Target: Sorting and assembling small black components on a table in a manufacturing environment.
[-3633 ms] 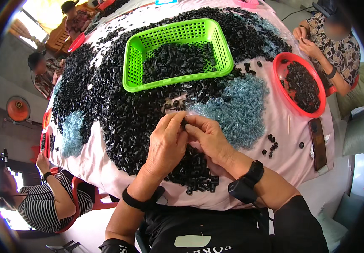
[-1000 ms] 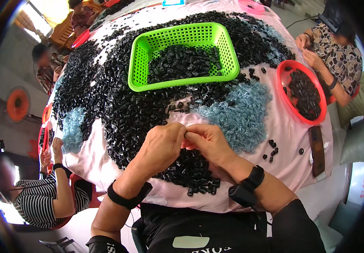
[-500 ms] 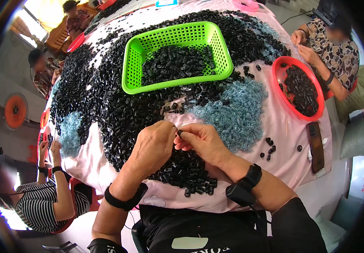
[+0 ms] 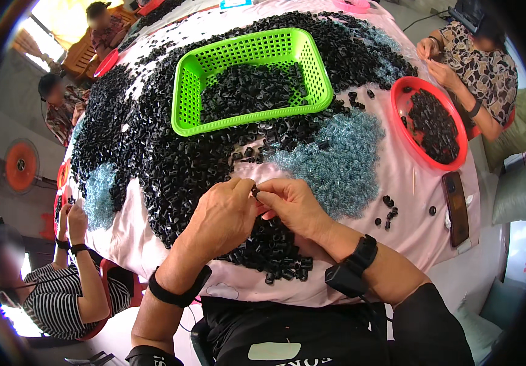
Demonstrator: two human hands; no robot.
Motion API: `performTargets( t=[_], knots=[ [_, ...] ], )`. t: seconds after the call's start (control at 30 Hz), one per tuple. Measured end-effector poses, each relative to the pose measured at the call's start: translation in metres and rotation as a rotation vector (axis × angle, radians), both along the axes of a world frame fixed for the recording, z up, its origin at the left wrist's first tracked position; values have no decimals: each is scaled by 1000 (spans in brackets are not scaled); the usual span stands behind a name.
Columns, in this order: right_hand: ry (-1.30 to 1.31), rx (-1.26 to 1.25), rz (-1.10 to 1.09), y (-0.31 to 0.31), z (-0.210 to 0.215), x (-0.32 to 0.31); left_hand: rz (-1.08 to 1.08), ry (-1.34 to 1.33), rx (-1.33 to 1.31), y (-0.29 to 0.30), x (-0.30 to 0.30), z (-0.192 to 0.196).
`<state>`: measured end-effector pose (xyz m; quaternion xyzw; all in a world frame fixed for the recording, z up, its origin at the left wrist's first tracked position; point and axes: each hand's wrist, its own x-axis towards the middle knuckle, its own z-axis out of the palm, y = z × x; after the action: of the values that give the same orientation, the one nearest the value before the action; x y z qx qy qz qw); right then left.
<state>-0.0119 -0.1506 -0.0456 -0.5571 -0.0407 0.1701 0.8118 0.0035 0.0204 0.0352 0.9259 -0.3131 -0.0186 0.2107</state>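
My left hand [image 4: 225,210] and my right hand [image 4: 292,204] meet over the near part of the table, fingertips pinched together around a small black plastic part [image 4: 255,191]. Both hands are closed; whether a spring sits inside the part is too small to see. Below and left of them spreads a big heap of similar black plastic parts [image 4: 177,165]. A mound of small bluish clear coil springs [image 4: 342,168] lies just beyond my right hand. The green plastic basket [image 4: 254,119], holding many black parts, rests on the heap farther off.
At the right stand a red basin [image 4: 429,163] of black parts and a phone [image 4: 455,210]. Several loose parts [image 4: 390,210] lie near it. Co-workers sit around the table, one at left [image 4: 61,299], one at right [image 4: 482,67]. An orange fan [image 4: 22,166] stands at left.
The black part between my fingertips has turned slightly, and my right thumb has shifted against it. The whole view has moved a little; the hands stay together in nearly the same place.
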Motion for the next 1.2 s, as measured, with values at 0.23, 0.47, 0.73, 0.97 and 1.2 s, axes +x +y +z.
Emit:
performTargets(
  t=[0.23,0.47,0.73,0.97,1.2],
  knots=[
    [-38,-38,-13,0,1,0,-7,-73,5,-4,-4,-7],
    [-13,-10,-46,-1,0,0,-31,-158,39,-5,-3,-10],
    [-16,-40,-41,-1,-3,1,-85,-207,23,-4,-3,-11],
    [41,28,-16,-3,0,3,-46,-237,-3,-4,1,-10],
    [102,62,78,-5,6,2,22,-254,-57,-4,0,-13]
  ],
)
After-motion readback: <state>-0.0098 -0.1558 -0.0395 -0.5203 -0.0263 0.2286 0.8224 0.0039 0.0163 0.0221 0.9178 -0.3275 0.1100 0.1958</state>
